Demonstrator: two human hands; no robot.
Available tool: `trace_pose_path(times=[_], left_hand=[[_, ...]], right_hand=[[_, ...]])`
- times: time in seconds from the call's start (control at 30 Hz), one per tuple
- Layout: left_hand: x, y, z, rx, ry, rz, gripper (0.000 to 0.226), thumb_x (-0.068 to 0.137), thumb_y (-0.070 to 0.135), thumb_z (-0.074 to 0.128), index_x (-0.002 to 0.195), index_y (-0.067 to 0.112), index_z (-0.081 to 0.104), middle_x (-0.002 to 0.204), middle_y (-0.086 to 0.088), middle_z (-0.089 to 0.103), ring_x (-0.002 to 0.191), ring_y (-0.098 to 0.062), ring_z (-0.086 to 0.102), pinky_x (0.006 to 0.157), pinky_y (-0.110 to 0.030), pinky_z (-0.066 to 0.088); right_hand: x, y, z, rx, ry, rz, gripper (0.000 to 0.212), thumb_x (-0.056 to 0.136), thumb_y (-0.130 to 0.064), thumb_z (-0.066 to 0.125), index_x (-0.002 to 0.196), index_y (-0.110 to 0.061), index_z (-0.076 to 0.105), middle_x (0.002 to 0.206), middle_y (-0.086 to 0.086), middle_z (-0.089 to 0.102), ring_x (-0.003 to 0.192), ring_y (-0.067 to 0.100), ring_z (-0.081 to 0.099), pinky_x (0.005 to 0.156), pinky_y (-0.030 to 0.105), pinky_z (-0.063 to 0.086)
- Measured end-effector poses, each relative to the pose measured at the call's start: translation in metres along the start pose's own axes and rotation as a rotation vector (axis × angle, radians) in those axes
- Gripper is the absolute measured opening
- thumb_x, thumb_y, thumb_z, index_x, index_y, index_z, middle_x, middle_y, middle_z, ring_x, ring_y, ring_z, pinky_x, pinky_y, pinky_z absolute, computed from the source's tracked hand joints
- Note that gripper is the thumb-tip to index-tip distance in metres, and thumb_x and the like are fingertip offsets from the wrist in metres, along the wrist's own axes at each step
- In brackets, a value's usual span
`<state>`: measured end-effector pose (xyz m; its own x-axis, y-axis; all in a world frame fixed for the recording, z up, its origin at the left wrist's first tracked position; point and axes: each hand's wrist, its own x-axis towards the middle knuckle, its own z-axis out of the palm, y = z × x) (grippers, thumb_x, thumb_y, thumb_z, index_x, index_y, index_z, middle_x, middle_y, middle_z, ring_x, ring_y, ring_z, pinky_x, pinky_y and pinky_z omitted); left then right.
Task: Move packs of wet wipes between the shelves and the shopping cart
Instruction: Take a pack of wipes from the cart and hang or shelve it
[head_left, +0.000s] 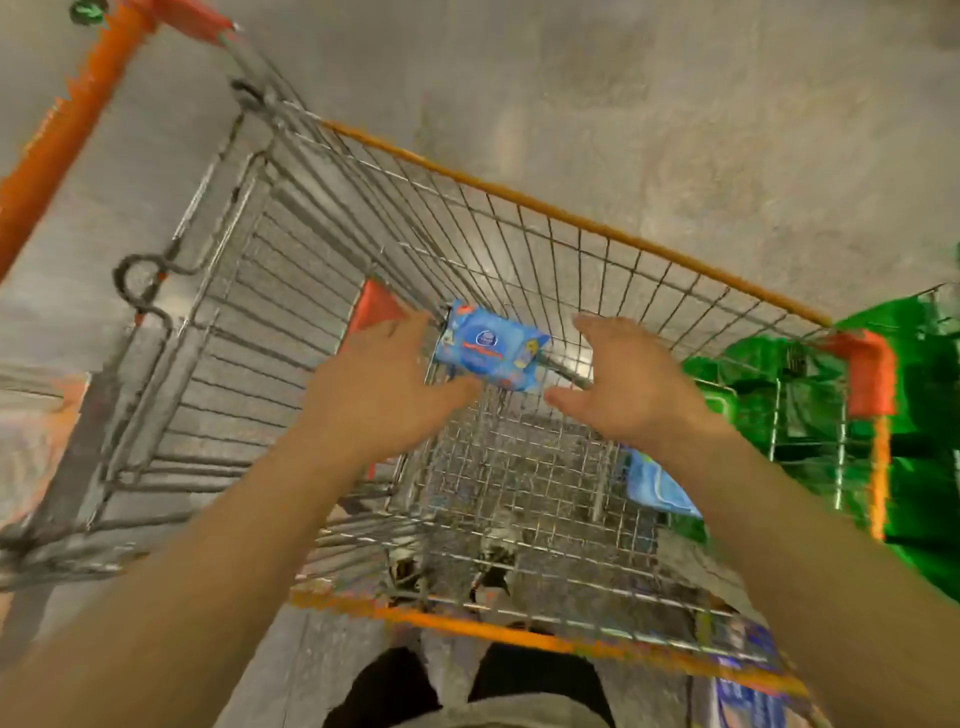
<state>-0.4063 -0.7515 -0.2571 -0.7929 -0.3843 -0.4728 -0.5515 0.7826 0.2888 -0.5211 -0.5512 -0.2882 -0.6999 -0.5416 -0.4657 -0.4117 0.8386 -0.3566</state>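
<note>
Below, blue wipes pack (491, 352) (label blurred) between spread hands, cart (571, 218).

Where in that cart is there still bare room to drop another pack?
Most of the cart floor is bare: the wire mesh below both hands, between the blue pack at the far end and the second pack by the right wall. It is tightest between the left hand and right hand.

No legible text on wipes pack (491, 352)
</note>
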Motion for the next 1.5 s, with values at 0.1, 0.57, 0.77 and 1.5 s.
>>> trace_pose_path(times=[0.1,0.57,0.77,1.5], left_hand=[[0.039,-0.009,0.021,0.032,-0.019,-0.003,0.082,0.089,0.064,0.062,0.156,0.026,0.035,0.156,-0.005,0.044,0.142,-0.028,0.040,0.109,-0.039,0.037],[0.134,-0.044,0.090,0.112,-0.100,-0.037,0.078,0.090,0.064,0.059,0.153,0.023,0.039,0.153,-0.008,0.047,0.140,-0.029,0.043,0.111,-0.039,0.037],[0.143,-0.056,0.094,0.116,-0.093,-0.073,0.084,0.085,0.068,0.057,0.155,0.027,0.037,0.150,-0.008,0.049,0.139,-0.030,0.043,0.114,-0.039,0.035],[0.086,-0.016,0.034,-0.252,-0.169,-0.068,0.066,0.094,0.052,0.064,0.151,0.023,0.048,0.143,0.003,0.059,0.125,-0.018,0.057,0.094,-0.017,0.041]], right_hand=[[0.045,0.017,0.037,0.047,0.012,0.004,0.077,0.083,-0.046,0.078,0.143,-0.007,0.049,0.141,0.015,0.054,0.130,0.032,0.047,0.106,0.034,0.032],[0.219,0.057,0.220,-0.056,0.098,-0.046,0.106,0.064,-0.065,0.044,0.147,0.002,0.040,0.144,0.026,0.045,0.133,0.045,0.042,0.113,0.047,0.025],[0.225,0.052,0.240,-0.199,0.109,0.040,0.134,0.061,-0.061,0.082,0.157,0.004,0.014,0.147,0.031,0.039,0.136,0.049,0.039,0.120,0.064,0.011],[0.084,0.063,0.127,-0.249,0.126,-0.116,0.078,0.060,-0.086,0.055,0.107,-0.024,0.056,0.093,-0.001,0.049,0.094,0.029,0.054,0.073,0.031,0.027]])
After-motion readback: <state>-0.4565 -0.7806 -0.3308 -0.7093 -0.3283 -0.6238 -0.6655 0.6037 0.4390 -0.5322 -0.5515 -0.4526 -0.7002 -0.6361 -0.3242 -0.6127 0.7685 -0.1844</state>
